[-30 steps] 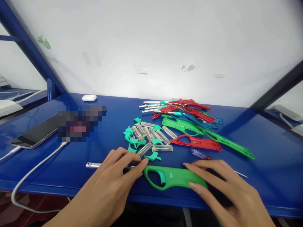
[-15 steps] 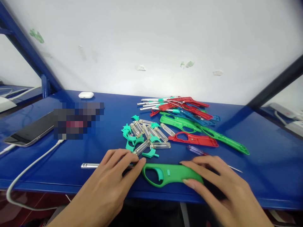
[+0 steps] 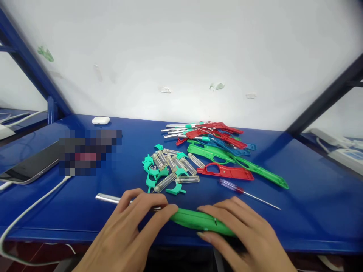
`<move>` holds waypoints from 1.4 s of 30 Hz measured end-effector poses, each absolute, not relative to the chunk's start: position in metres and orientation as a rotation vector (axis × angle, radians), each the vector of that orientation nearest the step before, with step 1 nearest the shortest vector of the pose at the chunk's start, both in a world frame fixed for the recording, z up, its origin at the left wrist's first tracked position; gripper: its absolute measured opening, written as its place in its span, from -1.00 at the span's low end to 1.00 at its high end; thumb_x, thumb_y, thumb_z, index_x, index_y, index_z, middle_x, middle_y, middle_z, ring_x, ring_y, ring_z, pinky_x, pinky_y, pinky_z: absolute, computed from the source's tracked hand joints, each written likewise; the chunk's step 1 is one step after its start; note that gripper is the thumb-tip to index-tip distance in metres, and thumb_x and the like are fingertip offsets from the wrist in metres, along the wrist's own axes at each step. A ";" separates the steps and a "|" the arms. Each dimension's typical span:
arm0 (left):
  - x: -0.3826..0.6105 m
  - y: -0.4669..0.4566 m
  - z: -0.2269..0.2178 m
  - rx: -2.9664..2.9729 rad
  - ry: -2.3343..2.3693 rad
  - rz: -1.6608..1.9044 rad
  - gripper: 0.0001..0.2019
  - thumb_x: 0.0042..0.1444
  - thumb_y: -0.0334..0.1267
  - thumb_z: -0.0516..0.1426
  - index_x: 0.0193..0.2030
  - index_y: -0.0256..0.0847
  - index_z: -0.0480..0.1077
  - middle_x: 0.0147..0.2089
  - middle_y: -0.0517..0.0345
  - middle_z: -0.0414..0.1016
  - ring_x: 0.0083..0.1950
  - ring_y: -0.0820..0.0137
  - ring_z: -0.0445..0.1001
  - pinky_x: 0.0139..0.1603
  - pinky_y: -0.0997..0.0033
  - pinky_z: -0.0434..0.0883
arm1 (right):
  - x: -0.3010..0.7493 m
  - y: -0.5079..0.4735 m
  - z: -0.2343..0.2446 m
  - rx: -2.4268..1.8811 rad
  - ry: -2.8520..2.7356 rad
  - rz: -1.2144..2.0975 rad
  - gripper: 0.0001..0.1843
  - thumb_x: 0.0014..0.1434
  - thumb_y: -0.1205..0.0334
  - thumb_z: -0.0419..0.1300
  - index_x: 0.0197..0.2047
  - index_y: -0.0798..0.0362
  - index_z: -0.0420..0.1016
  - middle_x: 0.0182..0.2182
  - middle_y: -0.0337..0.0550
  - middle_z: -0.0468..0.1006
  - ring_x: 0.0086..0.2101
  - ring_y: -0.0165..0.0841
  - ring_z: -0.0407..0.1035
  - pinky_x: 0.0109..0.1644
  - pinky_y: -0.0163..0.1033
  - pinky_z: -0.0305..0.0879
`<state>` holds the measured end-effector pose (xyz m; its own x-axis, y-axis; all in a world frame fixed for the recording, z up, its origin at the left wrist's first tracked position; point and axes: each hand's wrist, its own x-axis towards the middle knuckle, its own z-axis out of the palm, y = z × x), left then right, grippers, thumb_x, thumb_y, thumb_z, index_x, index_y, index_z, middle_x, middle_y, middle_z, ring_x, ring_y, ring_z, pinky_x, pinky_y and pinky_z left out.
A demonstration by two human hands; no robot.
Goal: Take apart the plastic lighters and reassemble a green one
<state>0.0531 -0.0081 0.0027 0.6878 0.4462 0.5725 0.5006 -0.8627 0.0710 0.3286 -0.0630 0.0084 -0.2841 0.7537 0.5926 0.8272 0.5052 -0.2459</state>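
A green plastic lighter body (image 3: 195, 221) lies near the front edge of the blue table (image 3: 312, 204), turned up on its edge. My right hand (image 3: 244, 230) curls over its right end, thumb beneath and fingers on top. My left hand (image 3: 136, 223) grips the metal tube (image 3: 106, 198) sticking out of the body's left end, thumb tip touching the green shell. Just behind my hands lies a pile of clear tubes and teal clips (image 3: 167, 170).
Farther back sit red, green and blue shells with metal rods (image 3: 215, 145). A small screwdriver (image 3: 246, 192) lies right of the pile. At the left are a phone (image 3: 28, 168) with a white cable (image 3: 31, 207) and a white earbud case (image 3: 100, 120).
The green lighter body has been tipped from lying flat onto its edge. My right hand has closed further over it. The view has drifted slightly.
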 end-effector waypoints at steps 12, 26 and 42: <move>0.077 -0.013 0.006 -2.752 -0.776 -1.057 -0.76 0.54 -0.39 0.09 0.15 -0.21 0.57 -0.07 0.18 0.68 -0.10 0.39 0.52 0.15 0.23 0.28 | 0.325 -0.064 0.004 -1.187 -2.003 -0.188 -0.73 0.59 0.10 0.14 -0.04 -0.10 0.68 -0.21 -0.44 0.76 -0.31 -0.47 0.63 -0.14 -0.33 0.55; 0.083 -0.001 0.017 -2.705 -0.715 -1.109 -0.76 0.51 -0.44 0.10 0.01 -0.16 0.62 -0.16 0.31 0.73 -0.23 0.49 0.59 0.05 0.28 0.33 | 0.328 -0.065 0.004 -1.204 -2.039 -0.181 -0.77 0.55 0.10 0.19 -0.04 -0.10 0.70 -0.19 -0.35 0.78 -0.27 -0.38 0.68 -0.13 -0.31 0.62; 0.078 -0.003 0.006 -2.688 -0.788 -1.166 -0.82 0.53 -0.34 0.14 0.11 -0.20 0.56 -0.10 0.21 0.72 -0.08 0.32 0.50 0.17 0.18 0.29 | 0.332 -0.066 -0.001 -1.284 -1.817 0.086 -0.83 0.36 0.07 0.41 -0.02 -0.13 0.63 -0.21 -0.34 0.73 -0.29 -0.41 0.66 -0.13 -0.45 0.61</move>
<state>0.0778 -0.0035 0.0059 0.5707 0.4175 0.7071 0.5001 -0.8597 0.1039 0.3321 -0.0657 -0.0012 -0.0748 0.7881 0.6109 0.7269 0.4625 -0.5077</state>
